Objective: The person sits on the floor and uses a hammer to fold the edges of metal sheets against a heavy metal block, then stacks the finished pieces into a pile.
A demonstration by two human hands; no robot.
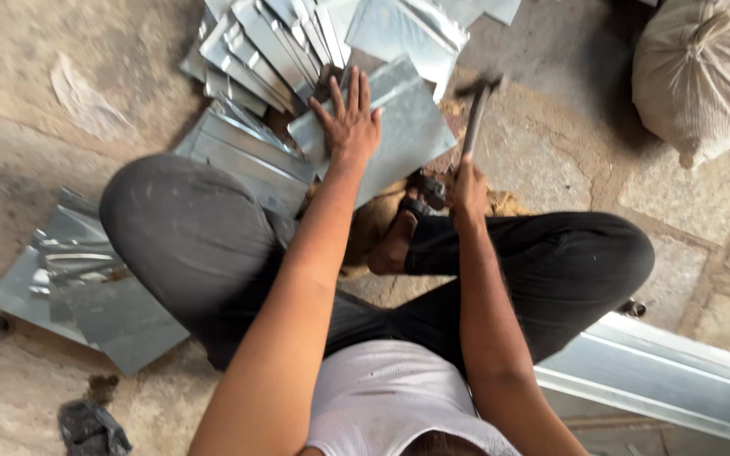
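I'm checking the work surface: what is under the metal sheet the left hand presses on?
The left hand lies flat on the metal sheet. A tan, block-like support shows below its near edge, and more folded sheets beside it. What lies directly beneath is covered.

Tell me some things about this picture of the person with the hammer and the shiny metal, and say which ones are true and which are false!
1. The left hand lies flat on a metal sheet. True.
2. The right hand holds a saw. False: it grips a hammer, head raised.
3. The person stands at a table. False: the person sits cross-legged on the stone floor.
4. More metal sheets are piled beyond the left hand. True.
5. A stuffed sack sits at the top right. True.
6. The hammer head rests on the metal sheet. False: it is off to the side of it.
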